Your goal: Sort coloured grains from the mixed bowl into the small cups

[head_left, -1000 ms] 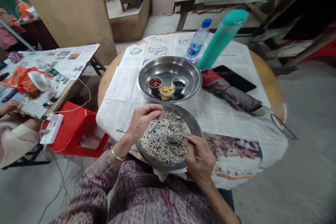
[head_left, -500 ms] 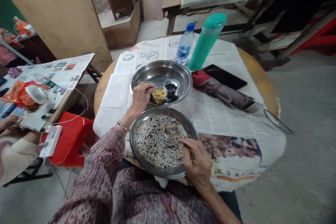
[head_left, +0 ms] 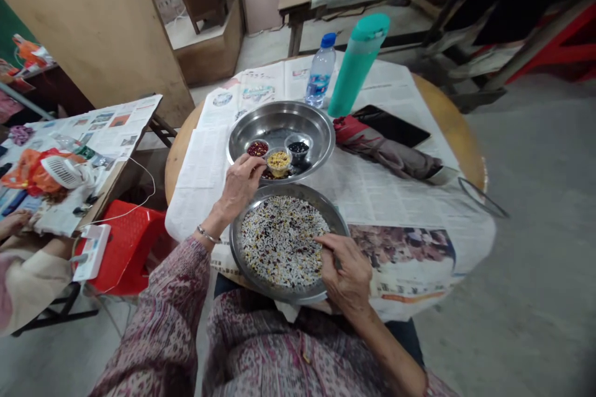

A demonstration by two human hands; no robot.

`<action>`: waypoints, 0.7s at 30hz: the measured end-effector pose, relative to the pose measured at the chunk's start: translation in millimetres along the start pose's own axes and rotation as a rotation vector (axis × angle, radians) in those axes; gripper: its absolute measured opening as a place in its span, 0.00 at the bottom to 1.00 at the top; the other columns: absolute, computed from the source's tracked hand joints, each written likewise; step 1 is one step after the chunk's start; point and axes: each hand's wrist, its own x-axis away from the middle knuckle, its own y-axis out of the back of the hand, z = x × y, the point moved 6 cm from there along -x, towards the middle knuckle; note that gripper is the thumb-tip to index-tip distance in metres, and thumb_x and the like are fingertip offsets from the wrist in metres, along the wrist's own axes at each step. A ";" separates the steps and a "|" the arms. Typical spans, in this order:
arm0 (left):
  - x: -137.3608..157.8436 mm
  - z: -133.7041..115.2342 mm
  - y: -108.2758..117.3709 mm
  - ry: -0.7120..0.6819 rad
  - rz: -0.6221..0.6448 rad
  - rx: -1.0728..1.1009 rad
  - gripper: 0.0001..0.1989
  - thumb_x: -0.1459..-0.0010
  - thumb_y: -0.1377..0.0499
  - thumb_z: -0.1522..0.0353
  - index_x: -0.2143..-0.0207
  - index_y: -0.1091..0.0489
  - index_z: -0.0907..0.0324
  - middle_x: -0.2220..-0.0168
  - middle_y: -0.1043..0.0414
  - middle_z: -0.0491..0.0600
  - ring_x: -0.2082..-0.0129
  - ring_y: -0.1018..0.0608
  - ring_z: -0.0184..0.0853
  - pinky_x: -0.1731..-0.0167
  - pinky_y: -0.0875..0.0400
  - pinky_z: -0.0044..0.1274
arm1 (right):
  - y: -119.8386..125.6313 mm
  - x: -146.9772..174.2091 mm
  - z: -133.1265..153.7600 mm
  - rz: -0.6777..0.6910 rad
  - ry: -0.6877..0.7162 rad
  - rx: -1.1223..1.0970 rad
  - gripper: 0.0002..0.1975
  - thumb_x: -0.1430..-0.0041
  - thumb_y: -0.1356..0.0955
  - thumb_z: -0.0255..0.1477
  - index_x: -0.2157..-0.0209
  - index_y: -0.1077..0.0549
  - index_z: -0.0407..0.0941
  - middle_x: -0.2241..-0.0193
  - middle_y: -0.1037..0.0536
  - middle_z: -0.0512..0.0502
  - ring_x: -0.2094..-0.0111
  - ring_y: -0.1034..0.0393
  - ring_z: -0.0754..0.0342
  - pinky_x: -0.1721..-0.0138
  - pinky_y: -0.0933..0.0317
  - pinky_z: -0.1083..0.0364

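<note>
Close to me a round metal pan [head_left: 288, 189] holds a spread of white grains mixed with yellow, dark red and black ones [head_left: 284, 242]. Beyond it a metal basin [head_left: 274, 113] holds three small clear cups: one of dark red beans [head_left: 257, 148], one of yellow kernels [head_left: 279, 161], one of black beans [head_left: 298, 147]. My left hand [head_left: 243, 183] is over the basin's near left rim, beside the yellow cup, thumb and fingers pinched together. Over the right side of the pan my right hand [head_left: 347, 270] pinches at the grains. Whatever either pinch holds is too small to see.
Newspaper [head_left: 200, 155] covers the round table. A water bottle [head_left: 320, 71], a teal flask [head_left: 358, 65], a folded umbrella [head_left: 391, 152] and a dark flat tablet-like object [head_left: 393, 126] stand or lie behind and right. At left are a red stool [head_left: 128, 242], a power strip [head_left: 92, 252] and another person's hand [head_left: 16, 221].
My left hand has drawn back left and toward me from the cups, uncovering the dark red beans. My right hand stays at the pan's right side. The whole view has shifted slightly.
</note>
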 end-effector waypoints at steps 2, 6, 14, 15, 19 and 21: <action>25.6 -20.0 -2.1 -0.043 0.111 0.041 0.05 0.33 0.43 0.70 0.62 0.27 0.60 0.65 0.26 0.48 0.65 0.24 0.30 0.61 0.26 0.25 | 0.2 -0.6 0.3 -0.002 -0.008 -0.003 0.12 0.40 0.36 0.18 0.61 0.25 0.47 0.65 0.21 0.47 0.62 0.25 0.53 0.58 0.30 0.53; 80.1 -33.7 -12.7 -0.015 0.333 -0.011 0.06 0.34 0.42 0.69 0.56 0.29 0.60 0.59 0.27 0.51 0.57 0.24 0.36 0.53 0.25 0.30 | -1.9 -0.8 -1.5 0.026 -0.042 0.012 0.13 0.40 0.37 0.20 0.61 0.24 0.48 0.65 0.20 0.47 0.62 0.25 0.52 0.57 0.30 0.51; 92.9 -38.3 -46.2 0.149 0.421 -0.138 0.25 0.42 0.35 0.58 0.46 0.33 0.60 0.49 0.35 0.59 0.49 0.29 0.49 0.50 0.28 0.41 | -3.0 -0.9 -0.5 0.040 -0.042 0.024 0.13 0.39 0.37 0.20 0.60 0.23 0.47 0.64 0.19 0.45 0.60 0.25 0.51 0.55 0.30 0.50; 91.4 -44.8 -52.2 0.128 0.456 -0.094 0.22 0.41 0.35 0.61 0.48 0.31 0.59 0.51 0.34 0.57 0.50 0.29 0.47 0.51 0.27 0.40 | -2.9 -0.9 0.2 0.039 -0.033 0.027 0.13 0.39 0.37 0.20 0.59 0.24 0.46 0.64 0.20 0.45 0.60 0.25 0.51 0.55 0.30 0.50; 98.7 -71.3 -59.7 0.047 0.586 0.048 0.07 0.37 0.43 0.74 0.59 0.27 0.58 0.63 0.32 0.50 0.61 0.26 0.37 0.57 0.25 0.30 | -3.4 -0.2 0.6 0.040 -0.014 0.047 0.12 0.38 0.38 0.20 0.60 0.24 0.46 0.64 0.20 0.44 0.60 0.26 0.51 0.55 0.31 0.50; 109.5 -80.9 -50.1 0.038 0.633 0.058 0.08 0.36 0.45 0.75 0.62 0.27 0.59 0.65 0.32 0.49 0.64 0.26 0.35 0.60 0.25 0.28 | -4.0 0.2 0.1 0.045 -0.013 0.053 0.12 0.38 0.37 0.20 0.61 0.25 0.46 0.64 0.20 0.45 0.61 0.26 0.51 0.56 0.31 0.50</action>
